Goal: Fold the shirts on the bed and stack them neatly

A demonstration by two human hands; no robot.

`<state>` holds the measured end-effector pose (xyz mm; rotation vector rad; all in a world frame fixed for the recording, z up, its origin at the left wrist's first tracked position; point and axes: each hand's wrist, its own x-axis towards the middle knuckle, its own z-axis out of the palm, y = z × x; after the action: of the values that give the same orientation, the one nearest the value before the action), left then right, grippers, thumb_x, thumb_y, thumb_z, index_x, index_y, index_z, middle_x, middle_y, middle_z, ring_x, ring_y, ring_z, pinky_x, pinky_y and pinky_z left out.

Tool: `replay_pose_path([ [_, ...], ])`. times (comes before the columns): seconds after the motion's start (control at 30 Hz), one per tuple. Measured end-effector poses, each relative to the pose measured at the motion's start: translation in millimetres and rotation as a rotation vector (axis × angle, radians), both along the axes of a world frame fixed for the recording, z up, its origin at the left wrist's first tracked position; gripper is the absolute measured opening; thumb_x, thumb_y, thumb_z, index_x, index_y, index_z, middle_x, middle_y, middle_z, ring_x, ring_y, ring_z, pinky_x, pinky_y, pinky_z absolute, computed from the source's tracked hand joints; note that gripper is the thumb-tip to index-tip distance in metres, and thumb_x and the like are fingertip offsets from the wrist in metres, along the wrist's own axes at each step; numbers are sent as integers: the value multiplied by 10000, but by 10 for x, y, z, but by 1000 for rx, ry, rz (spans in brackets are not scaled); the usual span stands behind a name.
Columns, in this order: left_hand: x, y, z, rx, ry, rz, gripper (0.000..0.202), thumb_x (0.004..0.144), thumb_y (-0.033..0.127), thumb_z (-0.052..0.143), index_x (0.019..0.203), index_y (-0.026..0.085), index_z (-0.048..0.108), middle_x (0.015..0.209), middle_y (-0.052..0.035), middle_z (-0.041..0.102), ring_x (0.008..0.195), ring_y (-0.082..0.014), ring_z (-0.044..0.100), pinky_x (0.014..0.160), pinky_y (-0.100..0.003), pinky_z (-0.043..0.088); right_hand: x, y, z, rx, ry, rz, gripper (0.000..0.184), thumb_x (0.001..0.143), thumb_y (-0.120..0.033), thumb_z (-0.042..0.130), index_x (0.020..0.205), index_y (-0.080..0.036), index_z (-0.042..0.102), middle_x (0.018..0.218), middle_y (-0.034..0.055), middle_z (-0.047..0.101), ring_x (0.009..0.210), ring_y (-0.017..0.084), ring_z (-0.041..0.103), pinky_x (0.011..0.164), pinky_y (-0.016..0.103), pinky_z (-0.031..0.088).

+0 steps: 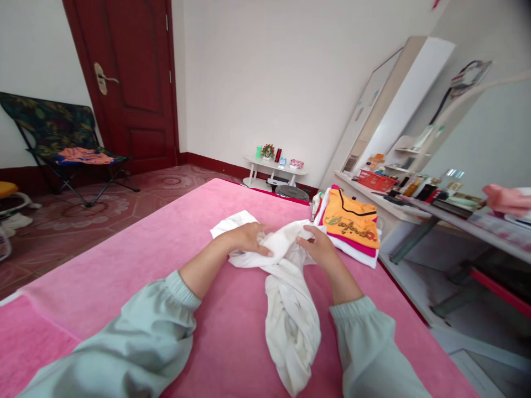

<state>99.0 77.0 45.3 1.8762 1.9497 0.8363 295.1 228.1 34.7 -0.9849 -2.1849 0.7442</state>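
A crumpled white garment [292, 309] lies bunched on the pink bed cover [166, 237]; its exact kind does not show. One twisted part of it stretches toward me, and another spreads to the far left. My left hand [249, 239] grips the cloth on its left side, thumb on top. On the right side, my right hand [317, 243] pinches a raised fold between thumb and fingers. Just beyond the right hand sits a stack of folded clothes, with an orange shirt [350, 213] on top and magenta and white layers below.
A dressing table [415, 207] with a red basket [376, 181] and several bottles runs along the right. Past the bed's far edge stands a low white shelf [269, 165] with small items. A folding chair [62, 132] holding cloth stands left, near the dark red door [128, 83].
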Motion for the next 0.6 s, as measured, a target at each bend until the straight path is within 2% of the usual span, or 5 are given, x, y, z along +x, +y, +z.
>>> replay_pose_path([
  [0.13, 95, 22, -132, -37, -79, 41, 419, 523, 423, 779, 888, 223, 730, 882, -35, 722, 851, -238, 636, 743, -252, 438, 38, -172, 258, 260, -181, -100, 397, 702, -354, 667, 1064, -194, 650, 1014, 82, 645, 831, 198, 602, 743, 317, 448],
  [0.3, 135, 79, -157, 105, -192, 214, 172, 588, 301, 684, 485, 194, 596, 507, 12, 582, 598, -169, 555, 573, -232, 378, 45, -630, 569, 83, -399, 210, 182, 739, -382, 644, 712, -205, 679, 623, 10, 660, 577, 155, 598, 535, 248, 377],
  [0.4, 6, 78, -110, 237, -271, 336, 224, 646, 315, 620, 477, 184, 551, 482, 25, 518, 535, -140, 483, 507, -230, 316, 37, -888, 585, -5, -620, 370, 287, 681, -447, 708, 837, -207, 702, 483, -15, 608, 528, 170, 596, 526, 250, 361],
  [0.5, -228, 24, -58, 410, -386, 503, 259, 731, 366, 530, 551, 179, 536, 527, 31, 496, 525, -124, 435, 484, -224, 283, -35, -1073, 462, 156, -734, 411, 604, 541, -439, 811, 1084, -222, 655, 701, 29, 698, 718, 234, 647, 592, 267, 387],
  [0.6, -466, -52, -51, 553, -509, 654, 255, 746, 370, 511, 576, 181, 492, 530, 39, 455, 507, -110, 397, 466, -218, 262, -161, -1177, 303, 336, -770, 391, 576, 598, -287, 768, 1154, -251, 621, 1003, 85, 699, 897, 276, 644, 650, 288, 398],
])
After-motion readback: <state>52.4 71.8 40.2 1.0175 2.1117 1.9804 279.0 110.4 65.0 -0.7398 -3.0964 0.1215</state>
